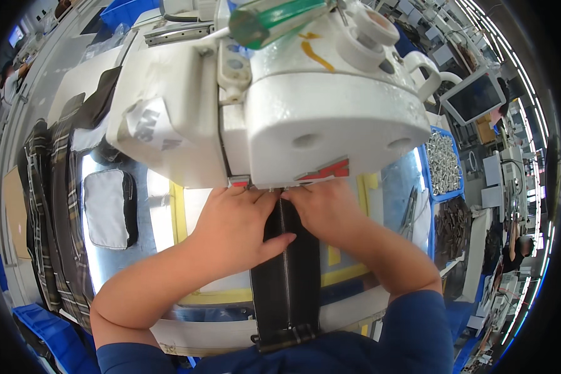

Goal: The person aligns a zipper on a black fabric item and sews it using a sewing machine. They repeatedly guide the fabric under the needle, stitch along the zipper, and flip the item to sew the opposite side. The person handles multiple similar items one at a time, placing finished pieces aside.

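Observation:
A black fabric strip with a zipper (pixel 286 280) runs from my body up beneath the head of a white sewing machine (pixel 330 112). On the strip's left side lies my left hand (pixel 237 227), open, its thumb stretched across the zipper and its fingers reaching forward to the machine. My right hand (pixel 324 209) rests on the right side of the strip, open, with its fingers toward the zipper. The machine head hides the needle area and some fingertips of both hands. The strip's near end (pixel 287 336) lies against my front.
A green-handled screwdriver (pixel 274 22) rests on the machine. At left lie a grey-and-black pouch piece (pixel 109 209) and plaid fabric pieces (pixel 59 212). To the right are tweezers (pixel 409 209), a blue bin (pixel 432 187) of metal parts and a pile of dark pieces (pixel 452 227).

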Tool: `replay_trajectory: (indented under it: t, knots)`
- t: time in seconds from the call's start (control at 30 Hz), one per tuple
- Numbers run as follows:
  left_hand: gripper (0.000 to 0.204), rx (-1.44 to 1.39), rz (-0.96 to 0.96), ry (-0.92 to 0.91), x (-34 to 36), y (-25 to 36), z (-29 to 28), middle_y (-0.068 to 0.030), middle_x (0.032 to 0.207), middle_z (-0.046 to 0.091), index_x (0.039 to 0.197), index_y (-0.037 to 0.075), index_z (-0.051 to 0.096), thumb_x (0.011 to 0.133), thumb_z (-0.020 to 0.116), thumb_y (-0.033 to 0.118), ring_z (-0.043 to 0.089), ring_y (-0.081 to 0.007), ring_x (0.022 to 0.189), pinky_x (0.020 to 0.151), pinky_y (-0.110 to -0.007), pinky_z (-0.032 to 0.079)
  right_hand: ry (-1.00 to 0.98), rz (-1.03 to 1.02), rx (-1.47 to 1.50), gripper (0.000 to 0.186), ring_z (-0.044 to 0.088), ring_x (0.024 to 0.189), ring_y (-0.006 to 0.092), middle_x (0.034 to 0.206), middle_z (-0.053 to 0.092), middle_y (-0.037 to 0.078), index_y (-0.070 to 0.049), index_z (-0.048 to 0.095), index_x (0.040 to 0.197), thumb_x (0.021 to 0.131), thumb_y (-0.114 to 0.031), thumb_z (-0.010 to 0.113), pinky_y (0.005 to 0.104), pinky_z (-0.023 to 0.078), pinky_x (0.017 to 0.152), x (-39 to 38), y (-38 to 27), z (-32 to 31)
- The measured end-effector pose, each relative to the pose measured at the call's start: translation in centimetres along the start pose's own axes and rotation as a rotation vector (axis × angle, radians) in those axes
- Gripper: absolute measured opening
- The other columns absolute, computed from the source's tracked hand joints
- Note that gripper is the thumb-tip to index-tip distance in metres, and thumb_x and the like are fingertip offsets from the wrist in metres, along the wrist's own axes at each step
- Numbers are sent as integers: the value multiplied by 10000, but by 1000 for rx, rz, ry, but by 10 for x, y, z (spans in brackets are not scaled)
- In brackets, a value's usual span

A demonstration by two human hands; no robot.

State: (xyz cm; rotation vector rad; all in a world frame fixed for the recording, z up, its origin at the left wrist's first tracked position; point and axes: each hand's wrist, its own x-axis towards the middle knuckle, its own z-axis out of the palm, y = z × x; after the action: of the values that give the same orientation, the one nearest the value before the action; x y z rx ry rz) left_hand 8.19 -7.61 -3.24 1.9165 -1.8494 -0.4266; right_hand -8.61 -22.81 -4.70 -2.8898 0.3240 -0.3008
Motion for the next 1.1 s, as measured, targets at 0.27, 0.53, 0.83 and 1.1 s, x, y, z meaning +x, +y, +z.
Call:
replay_trajectory:
  t: [0.27, 0.53, 0.83, 1.1]
  knots:
    - [583, -55, 125, 94, 7, -6, 5, -174, 903, 749, 1129, -22, 714, 837, 823, 470, 743, -361, 820, 752, -449, 594, 133, -70, -59, 149, 711, 978, 292, 1040, 725, 78, -76, 782, 955, 867, -116, 669, 448, 565, 780, 0, 5, 3]
    - [544, 35, 66, 79, 1, -3, 4, -157, 904, 732, 1073, -14, 711, 843, 822, 466, 737, -339, 816, 742, -439, 582, 147, -78, -197, 148, 698, 1017, 309, 1063, 716, 98, -61, 771, 939, 865, -157, 686, 476, 549, 840, 7, -8, 2]
    - [729, 154, 128, 90, -6, 5, 20, -247, 1226, 714, 1288, -129, 672, 846, 842, 425, 676, -394, 1147, 1031, -452, 534, 33, -107, -62, 358, 687, 1059, 316, 1165, 689, 172, 58, 717, 1166, 924, -204, 701, 409, 566, 904, -12, -6, -2]
    - [942, 198, 105, -10, -10, 10, 24, -337, 1332, 652, 1419, -188, 546, 854, 830, 510, 656, -440, 1213, 1106, -494, 511, 11, -121, -82, 480, 674, 1086, 336, 1200, 677, 210, 85, 675, 1240, 937, -284, 722, 445, 541, 989, -17, -10, -5]
